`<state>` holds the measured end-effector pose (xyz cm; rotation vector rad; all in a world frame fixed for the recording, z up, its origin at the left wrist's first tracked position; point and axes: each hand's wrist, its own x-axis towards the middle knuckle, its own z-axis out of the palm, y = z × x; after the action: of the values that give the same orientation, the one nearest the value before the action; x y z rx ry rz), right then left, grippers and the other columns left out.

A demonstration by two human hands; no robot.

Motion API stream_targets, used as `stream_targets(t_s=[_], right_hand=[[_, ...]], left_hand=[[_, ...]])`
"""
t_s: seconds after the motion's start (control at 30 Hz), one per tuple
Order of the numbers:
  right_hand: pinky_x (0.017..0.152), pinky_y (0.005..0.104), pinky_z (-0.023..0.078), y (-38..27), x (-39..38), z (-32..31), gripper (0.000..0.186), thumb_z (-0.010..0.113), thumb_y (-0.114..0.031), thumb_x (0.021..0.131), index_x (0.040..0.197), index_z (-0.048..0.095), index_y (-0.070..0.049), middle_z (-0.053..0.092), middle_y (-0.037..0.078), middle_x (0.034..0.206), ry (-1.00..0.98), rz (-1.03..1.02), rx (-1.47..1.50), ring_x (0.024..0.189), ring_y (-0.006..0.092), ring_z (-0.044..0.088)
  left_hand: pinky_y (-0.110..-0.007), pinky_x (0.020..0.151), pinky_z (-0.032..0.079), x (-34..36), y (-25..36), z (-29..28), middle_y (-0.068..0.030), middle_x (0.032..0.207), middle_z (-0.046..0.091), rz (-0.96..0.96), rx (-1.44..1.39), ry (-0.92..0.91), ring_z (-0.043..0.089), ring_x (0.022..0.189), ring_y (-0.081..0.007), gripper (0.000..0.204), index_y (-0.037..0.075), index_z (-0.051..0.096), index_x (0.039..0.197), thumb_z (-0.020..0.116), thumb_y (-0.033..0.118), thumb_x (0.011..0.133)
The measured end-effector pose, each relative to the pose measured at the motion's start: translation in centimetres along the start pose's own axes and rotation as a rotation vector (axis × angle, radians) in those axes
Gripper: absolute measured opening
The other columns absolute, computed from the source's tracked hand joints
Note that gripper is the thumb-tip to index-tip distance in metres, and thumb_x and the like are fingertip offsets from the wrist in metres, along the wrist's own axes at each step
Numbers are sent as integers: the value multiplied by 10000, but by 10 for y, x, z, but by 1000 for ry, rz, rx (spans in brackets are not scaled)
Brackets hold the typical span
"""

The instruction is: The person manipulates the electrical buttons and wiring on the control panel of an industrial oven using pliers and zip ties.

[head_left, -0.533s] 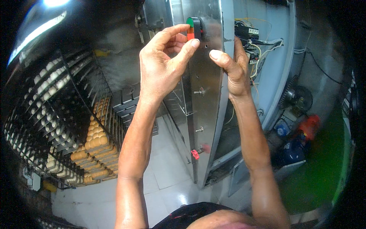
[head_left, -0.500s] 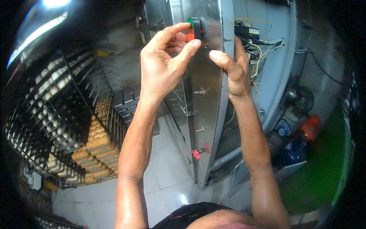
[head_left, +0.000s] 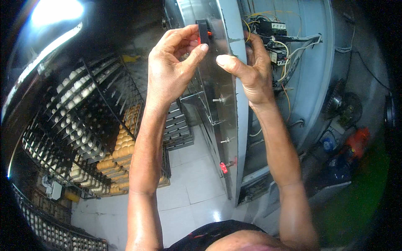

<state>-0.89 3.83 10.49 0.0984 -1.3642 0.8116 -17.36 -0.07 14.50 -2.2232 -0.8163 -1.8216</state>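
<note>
My left hand (head_left: pixel 171 62) holds a push-button switch (head_left: pixel 202 32) between fingers and thumb, at the upper part of a steel panel (head_left: pixel 215 79). Its black housing shows nearly edge-on; a strip of red peeks out beside my fingers, and a small red part is behind it at the panel. My right hand (head_left: pixel 253 75) is wrapped round the panel's edge. Its thumb lies toward the steel front, while the fingers reach behind into the open cabinet (head_left: pixel 310 79), close to black electrical contactors (head_left: pixel 272 28) and loose wires. Those fingertips are hidden.
Below the switch, toggle switches (head_left: pixel 218 100) and a red valve handle (head_left: pixel 224 167) stick out of the panel. Racks at left carry pale dough pieces (head_left: pixel 75 94) and browned buns (head_left: pixel 125 144). A sprocket (head_left: pixel 335 100) and a red-orange object (head_left: pixel 358 140) are at right.
The switch has gone from showing its green and red buttons to nearly edge-on. My view has shifted, so the racks appear farther right. Both hands keep their places at the panel.
</note>
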Motion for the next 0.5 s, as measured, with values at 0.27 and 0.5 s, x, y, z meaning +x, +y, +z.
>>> stream_targets(t_s=[0.27, 0.5], right_hand=[[878, 309, 516, 5, 1, -3, 557, 801, -154, 732, 1176, 519, 30, 660, 117, 1053, -8, -16, 27, 945, 168, 642], [861, 309, 518, 6, 2, 2, 564, 788, -125, 721, 1191, 517, 27, 654, 109, 1042, 45, -59, -12, 924, 167, 640]], left_hand=[[-264, 868, 544, 2, 5, 2, -94, 1025, 662, -57, 10, 6, 661, 927, -144, 373, -34, 646, 1177, 752, 35, 827], [-275, 905, 561, 6, -9, -17, -80, 1029, 650, 52, 3, -68, 669, 948, -145, 393, 8, 634, 1201, 742, -6, 824]])
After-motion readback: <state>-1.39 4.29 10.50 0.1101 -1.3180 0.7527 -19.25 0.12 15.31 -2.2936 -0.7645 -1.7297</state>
